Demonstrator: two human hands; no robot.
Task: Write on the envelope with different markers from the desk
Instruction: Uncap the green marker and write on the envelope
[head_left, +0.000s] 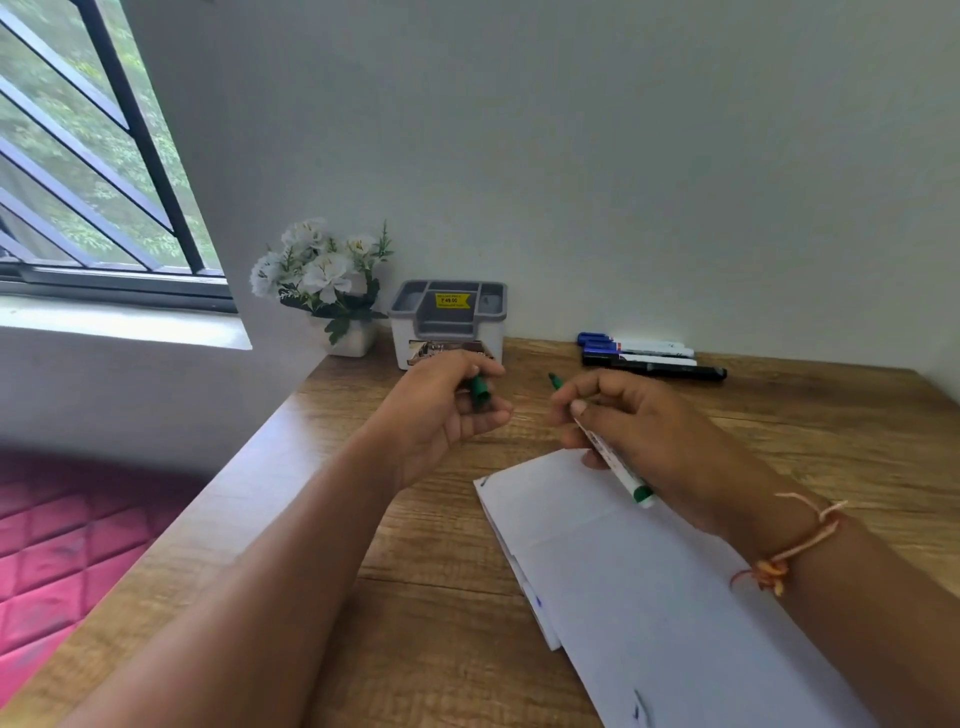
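A white envelope (639, 582) lies on the wooden desk (426, 597), on top of other white sheets, with small ink marks near its edges. My right hand (639, 436) hovers over its far corner, holding an uncapped green marker (618, 467) whose green tip sticks out past my fingers. My left hand (447, 410) is a short way to the left, above the desk, pinching the green cap (479, 389). Cap and marker tip are apart.
Several blue and black markers (649, 356) lie by the wall at the back right. A grey and white organiser box (449, 322) and a pot of white flowers (324, 280) stand at the back. The desk's left edge drops to a red mattress (62, 545).
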